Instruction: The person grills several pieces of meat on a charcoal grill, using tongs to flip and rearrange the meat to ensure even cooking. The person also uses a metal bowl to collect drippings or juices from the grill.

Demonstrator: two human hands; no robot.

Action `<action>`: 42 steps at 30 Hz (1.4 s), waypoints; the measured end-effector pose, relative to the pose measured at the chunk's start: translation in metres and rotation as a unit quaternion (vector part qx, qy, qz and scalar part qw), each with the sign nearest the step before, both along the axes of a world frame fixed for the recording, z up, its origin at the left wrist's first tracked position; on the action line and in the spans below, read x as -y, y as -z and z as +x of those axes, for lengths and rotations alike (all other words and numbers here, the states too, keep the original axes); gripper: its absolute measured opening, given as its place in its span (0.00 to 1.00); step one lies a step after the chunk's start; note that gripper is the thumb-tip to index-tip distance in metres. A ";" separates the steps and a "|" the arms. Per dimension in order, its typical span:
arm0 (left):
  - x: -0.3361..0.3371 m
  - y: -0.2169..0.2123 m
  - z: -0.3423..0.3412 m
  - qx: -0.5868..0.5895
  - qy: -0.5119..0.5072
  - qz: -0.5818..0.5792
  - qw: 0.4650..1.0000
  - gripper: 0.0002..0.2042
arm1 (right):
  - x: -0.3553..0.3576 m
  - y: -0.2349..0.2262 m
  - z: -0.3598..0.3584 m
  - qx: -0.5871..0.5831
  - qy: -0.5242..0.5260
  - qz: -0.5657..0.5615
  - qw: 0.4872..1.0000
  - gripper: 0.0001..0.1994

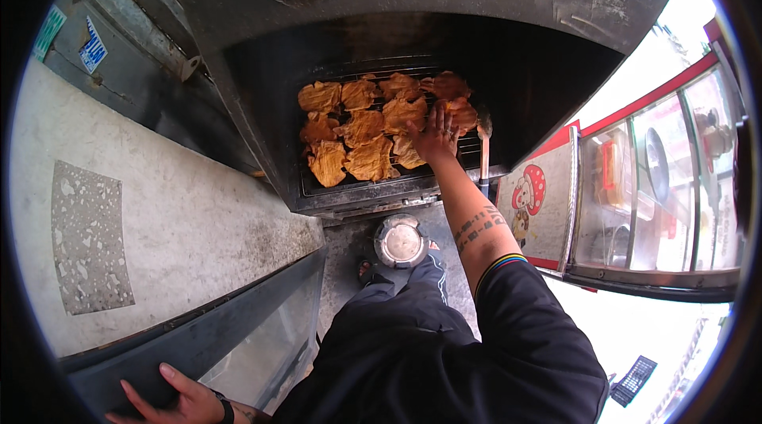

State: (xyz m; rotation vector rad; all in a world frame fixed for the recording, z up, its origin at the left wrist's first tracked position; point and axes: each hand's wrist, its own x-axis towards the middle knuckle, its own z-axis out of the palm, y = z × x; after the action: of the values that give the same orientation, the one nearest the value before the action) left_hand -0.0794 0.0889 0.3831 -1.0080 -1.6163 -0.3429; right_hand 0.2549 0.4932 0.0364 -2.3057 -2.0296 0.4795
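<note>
Rows of orange-brown marinated meat slices lie on a wire grill rack inside a black hooded grill. My right hand reaches over the right side of the rack. Its fingers are stretched out over the slices at the right, and whether they press on the meat is hard to make out. A wooden-handled tool leans at the rack's right edge, its head partly lost in shadow. At the lower left, my left hand is spread on the dark-framed panel, holding nothing.
A round metal-topped object stands on the floor before my legs. On the left is a pale stained wall surface. A red-trimmed glass display case stands at the right, and a black crate lies at the lower right.
</note>
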 end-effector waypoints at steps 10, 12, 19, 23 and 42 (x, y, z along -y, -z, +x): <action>0.000 0.000 0.001 0.001 -0.004 0.001 1.000 0.32 | 0.001 -0.008 -0.002 -0.004 0.017 -0.016 1.000 0.50; -0.001 0.001 0.001 0.001 -0.004 0.004 1.000 0.32 | 0.008 -0.009 -0.009 0.028 -0.016 0.013 0.999 0.50; 0.000 0.000 0.000 0.003 -0.002 0.004 1.000 0.32 | 0.035 -0.014 -0.062 0.053 -0.181 0.033 0.982 0.50; -0.001 0.001 0.001 0.005 -0.005 0.003 1.000 0.32 | 0.037 -0.015 -0.070 0.023 -0.188 -0.016 0.982 0.50; 0.000 0.000 0.000 0.000 -0.009 0.002 1.000 0.32 | 0.038 -0.018 -0.068 0.015 -0.179 -0.015 0.984 0.50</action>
State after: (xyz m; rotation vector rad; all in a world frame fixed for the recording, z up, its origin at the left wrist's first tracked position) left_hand -0.0794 0.0889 0.3829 -0.9903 -1.6238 -0.3335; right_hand 0.1868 0.4549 0.0539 -1.9733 -2.4793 0.4903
